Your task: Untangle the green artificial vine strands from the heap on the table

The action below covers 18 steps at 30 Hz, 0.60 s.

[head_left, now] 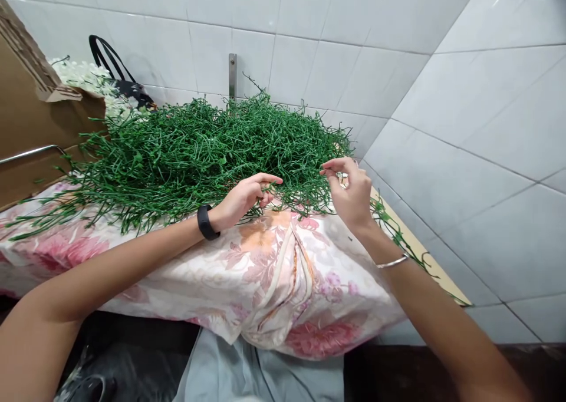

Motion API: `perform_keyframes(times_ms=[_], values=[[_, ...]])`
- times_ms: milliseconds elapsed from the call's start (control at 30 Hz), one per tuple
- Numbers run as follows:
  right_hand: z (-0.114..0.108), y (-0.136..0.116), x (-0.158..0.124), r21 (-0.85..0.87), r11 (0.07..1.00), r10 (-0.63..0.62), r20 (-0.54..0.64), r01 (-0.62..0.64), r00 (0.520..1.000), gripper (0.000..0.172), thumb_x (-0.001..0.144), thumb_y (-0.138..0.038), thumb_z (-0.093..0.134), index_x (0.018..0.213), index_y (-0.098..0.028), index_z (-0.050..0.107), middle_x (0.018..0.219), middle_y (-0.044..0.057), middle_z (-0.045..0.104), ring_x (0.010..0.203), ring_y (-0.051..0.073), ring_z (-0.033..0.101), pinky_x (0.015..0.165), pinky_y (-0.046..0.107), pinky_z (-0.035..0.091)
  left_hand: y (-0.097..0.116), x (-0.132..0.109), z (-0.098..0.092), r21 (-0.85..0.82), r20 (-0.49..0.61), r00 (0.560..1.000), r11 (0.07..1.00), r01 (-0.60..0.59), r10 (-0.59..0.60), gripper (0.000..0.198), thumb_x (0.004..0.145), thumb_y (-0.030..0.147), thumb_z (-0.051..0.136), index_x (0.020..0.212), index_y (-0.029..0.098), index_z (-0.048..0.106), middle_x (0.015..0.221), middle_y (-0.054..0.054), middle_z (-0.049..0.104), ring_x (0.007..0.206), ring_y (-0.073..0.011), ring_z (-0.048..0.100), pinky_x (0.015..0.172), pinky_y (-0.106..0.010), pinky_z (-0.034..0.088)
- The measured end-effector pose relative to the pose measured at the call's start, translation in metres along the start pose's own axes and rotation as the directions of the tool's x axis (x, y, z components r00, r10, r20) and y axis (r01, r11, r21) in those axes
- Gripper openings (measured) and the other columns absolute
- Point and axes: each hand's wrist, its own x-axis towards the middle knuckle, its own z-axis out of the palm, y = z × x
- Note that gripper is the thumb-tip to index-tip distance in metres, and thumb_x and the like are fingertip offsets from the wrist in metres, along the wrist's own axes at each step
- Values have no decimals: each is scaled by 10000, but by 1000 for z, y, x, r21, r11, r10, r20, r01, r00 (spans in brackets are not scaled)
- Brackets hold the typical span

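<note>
A big heap of green plastic stems (198,148) lies on a table covered with a flowered cloth (265,272). My left hand (245,198), with a black band on its wrist, rests at the heap's near edge, its fingers curled and pinched round a few stems. My right hand (351,193), a thin bangle on its wrist, is raised at the heap's right edge with fingertips pinched on a thin green stem that trails down past my forearm.
A brown cardboard box (30,113) stands at the left, with white artificial flowers (88,78) and a black bag (124,83) behind it. White tiled walls (464,125) close in behind and on the right. A metal bracket (232,75) is fixed to the back wall.
</note>
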Motion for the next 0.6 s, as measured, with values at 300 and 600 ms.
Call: perform_keyframes(times_ms=[300,600], values=[[-9,11,6,-13,988,142,-270,-151,952,163,720,-116,452,717,-186,599,644,-4,596,657,132,567,737,329,428,0,0,0,49,-12,1000,999,-13,13,230,809,160,475,1022,104,541,815,-37,585,713,-101,587,738,-262,430],[-5,12,4,-205,967,150,-9,-149,989,192,641,-121,470,521,-195,601,569,18,580,711,186,511,730,359,413,3,-2,3,155,-149,988,988,-15,38,176,793,264,568,895,121,563,902,-50,615,845,-118,619,775,-244,446]])
